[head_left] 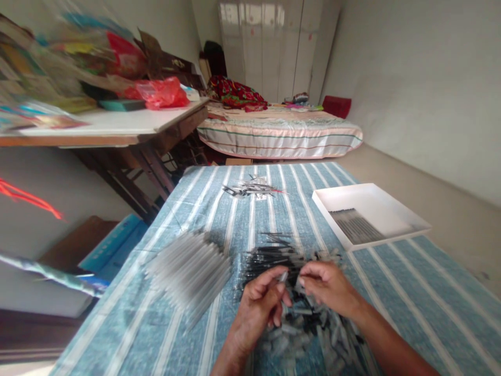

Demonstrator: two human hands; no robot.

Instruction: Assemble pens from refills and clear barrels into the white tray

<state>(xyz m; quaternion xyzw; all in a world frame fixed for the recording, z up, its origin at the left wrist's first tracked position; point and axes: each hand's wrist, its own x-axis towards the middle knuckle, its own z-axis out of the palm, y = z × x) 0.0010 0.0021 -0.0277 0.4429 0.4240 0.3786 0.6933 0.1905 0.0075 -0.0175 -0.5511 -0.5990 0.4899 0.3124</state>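
My left hand [264, 300] is closed in a pinch on a small pale translucent piece [282, 277], above the table. Just to its right, the fingertips of my right hand [326, 284] are pressed together; what they hold is too blurred to name. Behind and beneath my hands lies a pile of thin black sticks [266, 261]. Nearer the front, small translucent pieces [285, 337] are heaped loosely, with dark bits among them. Left of my hands is a stack of long translucent grey tubes [191, 274].
A white shallow box [340, 230] at the right holds a row of grey sticks [356, 225]. Loose thin items [252, 188] lie at the far end of the striped tablecloth [156, 313]. A cluttered side table [156, 122] stands at the left, a bed [282, 136] behind.
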